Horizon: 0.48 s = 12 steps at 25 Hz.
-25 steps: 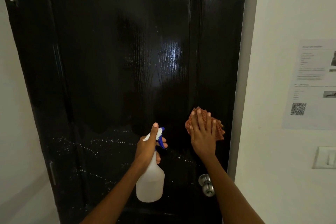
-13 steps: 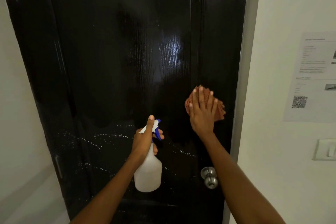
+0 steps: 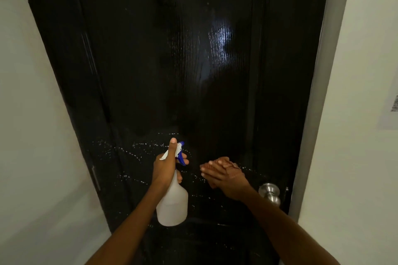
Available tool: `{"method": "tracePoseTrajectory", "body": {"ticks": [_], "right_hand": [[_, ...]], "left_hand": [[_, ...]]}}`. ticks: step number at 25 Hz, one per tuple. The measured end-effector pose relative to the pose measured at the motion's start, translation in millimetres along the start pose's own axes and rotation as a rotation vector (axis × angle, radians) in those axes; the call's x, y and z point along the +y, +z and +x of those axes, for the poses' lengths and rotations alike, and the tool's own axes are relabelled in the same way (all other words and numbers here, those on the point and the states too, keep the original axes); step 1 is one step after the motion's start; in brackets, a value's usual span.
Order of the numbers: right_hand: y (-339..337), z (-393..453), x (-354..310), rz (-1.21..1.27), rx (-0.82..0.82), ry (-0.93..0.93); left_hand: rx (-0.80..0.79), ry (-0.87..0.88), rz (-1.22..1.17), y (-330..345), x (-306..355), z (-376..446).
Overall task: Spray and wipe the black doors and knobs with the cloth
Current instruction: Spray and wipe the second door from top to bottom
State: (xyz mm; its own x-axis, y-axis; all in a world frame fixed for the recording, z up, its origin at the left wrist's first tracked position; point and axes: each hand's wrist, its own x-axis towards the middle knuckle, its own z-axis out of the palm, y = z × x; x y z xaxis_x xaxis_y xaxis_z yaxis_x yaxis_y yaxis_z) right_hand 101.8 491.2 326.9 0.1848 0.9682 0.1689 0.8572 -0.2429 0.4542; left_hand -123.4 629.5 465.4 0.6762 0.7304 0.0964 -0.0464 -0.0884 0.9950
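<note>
A tall glossy black wooden door (image 3: 172,60) fills the view between pale walls. Low on it, the left hand (image 3: 167,166) grips a translucent white plastic spray bottle with a blue trigger (image 3: 172,202). Beside it, the right hand (image 3: 226,176), fingers straight, presses a folded reddish-brown cloth (image 3: 229,162) flat against the door. A round brushed-metal knob (image 3: 270,193) sits lower right. White spray droplets fleck the lower panel, so wiping there and the knob look unfinished. The cloth is mostly hidden; a wall paper is cut off at right
</note>
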Motion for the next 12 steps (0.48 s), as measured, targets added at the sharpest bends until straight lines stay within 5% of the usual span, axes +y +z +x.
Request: {"method": "tracePoseTrajectory", "body": {"ticks": [6,12], "right_hand": [[-21,-40,43,-0.038,0.365,0.362],[-88,49,33,0.112,0.561,0.573]], "left_hand": [[-0.045,-0.109,-0.023,14,-26,8],[0.068,-0.086,-0.01,-6,-17,9]]}}
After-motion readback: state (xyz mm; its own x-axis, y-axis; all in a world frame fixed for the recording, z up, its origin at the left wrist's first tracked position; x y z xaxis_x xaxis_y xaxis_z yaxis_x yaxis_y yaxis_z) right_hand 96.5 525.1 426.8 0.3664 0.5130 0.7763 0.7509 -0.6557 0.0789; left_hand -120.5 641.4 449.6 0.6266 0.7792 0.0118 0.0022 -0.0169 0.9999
